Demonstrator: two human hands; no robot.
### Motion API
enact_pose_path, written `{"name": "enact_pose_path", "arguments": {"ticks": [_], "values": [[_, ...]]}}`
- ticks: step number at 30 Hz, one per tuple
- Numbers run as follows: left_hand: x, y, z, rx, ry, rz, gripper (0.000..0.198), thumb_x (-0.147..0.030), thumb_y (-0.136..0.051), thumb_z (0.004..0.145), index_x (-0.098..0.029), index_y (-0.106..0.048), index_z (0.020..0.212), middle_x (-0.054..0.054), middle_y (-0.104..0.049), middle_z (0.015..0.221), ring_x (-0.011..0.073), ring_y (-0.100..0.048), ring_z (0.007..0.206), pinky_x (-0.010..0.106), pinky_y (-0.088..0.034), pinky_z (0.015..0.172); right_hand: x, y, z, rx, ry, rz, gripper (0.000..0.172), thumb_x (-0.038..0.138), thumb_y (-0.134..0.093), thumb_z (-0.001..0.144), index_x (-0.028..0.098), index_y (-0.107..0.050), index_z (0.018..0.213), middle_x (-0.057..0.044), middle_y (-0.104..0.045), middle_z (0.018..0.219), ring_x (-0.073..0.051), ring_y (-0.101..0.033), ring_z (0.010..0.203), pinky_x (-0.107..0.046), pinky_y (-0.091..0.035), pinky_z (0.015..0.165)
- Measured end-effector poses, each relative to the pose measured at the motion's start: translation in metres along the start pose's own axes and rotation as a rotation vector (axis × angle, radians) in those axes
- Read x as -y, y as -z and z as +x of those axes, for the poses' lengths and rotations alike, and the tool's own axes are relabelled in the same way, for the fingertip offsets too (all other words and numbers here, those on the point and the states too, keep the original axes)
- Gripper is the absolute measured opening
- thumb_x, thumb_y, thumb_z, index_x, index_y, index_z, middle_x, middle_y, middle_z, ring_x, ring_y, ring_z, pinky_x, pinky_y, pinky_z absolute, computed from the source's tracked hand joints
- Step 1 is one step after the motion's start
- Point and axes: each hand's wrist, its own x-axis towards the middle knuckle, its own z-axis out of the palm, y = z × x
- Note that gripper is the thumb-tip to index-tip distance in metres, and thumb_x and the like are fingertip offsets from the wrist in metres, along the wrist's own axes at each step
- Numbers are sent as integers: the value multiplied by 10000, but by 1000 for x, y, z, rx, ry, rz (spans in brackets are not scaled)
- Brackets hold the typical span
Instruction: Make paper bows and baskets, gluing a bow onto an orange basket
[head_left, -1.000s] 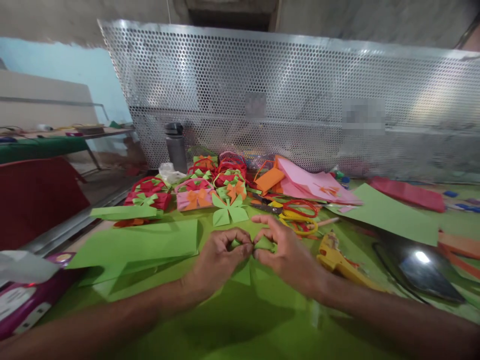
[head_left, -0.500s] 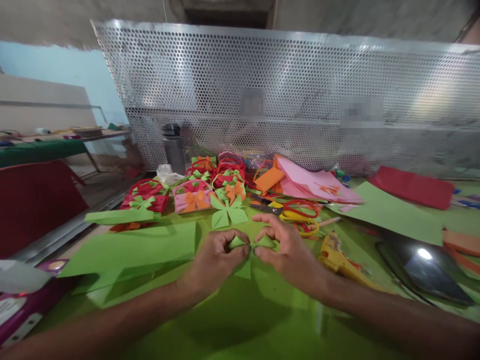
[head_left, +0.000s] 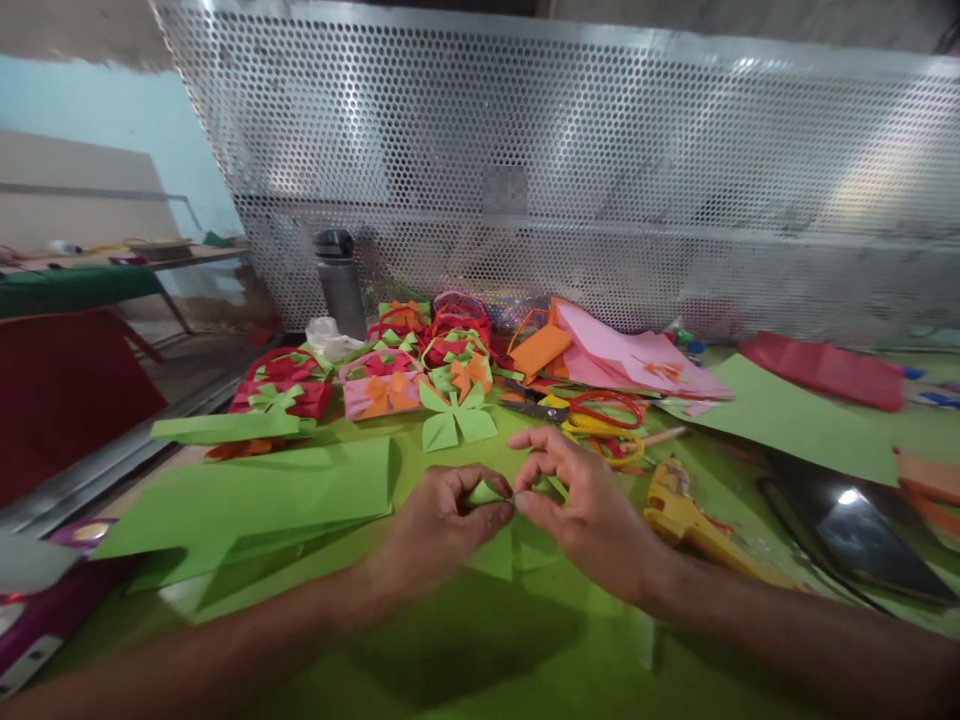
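Observation:
Between my two hands, over the middle of the table, is a green paper bow (head_left: 484,493) with flat tails hanging below it. My left hand (head_left: 454,515) pinches its left loop between thumb and fingers. The thumb and index finger of my right hand (head_left: 577,500) close at the centre of the bow, while other fingers are raised. My fingers hide much of the folded part. Just beyond them lies a green four-lobed paper cutout (head_left: 459,418), in front of several small paper bags (head_left: 382,393) decorated with bows.
Green sheets (head_left: 277,490) lie at left, near a purple device (head_left: 45,610). Scissors (head_left: 600,410), a yellow glue gun (head_left: 690,515) and a dark phone (head_left: 870,530) are at right. A grey bottle (head_left: 341,285) stands before the perforated metal panel (head_left: 525,130).
My hands and the bow have shifted slightly right in view. The right loop, plain before, is now mostly behind my right fingers. The camera view has tilted a little downward.

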Motion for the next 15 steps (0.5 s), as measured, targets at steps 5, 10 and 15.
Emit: {"name": "enact_pose_path", "arguments": {"ticks": [5, 10, 15], "values": [[1, 1, 1, 10, -36, -10, 254, -378, -590, 770, -134, -607, 841, -69, -346, 560, 65, -221, 460, 203, -175, 413, 0, 0, 0, 26, -44, -6, 355, 142, -501, 754, 173, -470, 1106, 22, -594, 763, -146, -549, 682, -286, -413, 642], [2, 2, 0, 28, -73, -61, 238, -372, -616, 764, -137, -603, 797, -52, -397, 590, 73, -271, 494, 207, -220, 446, 1, 1, -1, 50, -33, -35, 375, 122, -528, 726, 171, -488, 1097, 27, -596, 747, -144, -549, 691, -289, -416, 673], [5, -1, 0, 11, -22, -106, 252, -387, -638, 749, -141, -615, 796, -80, -348, 518, 63, -223, 457, 205, -173, 425, 1, 1, -1, 47, -24, -45, 337, 120, -509, 733, 171, -492, 1066, 26, -595, 737, -152, -558, 707, -304, -417, 700]]}}
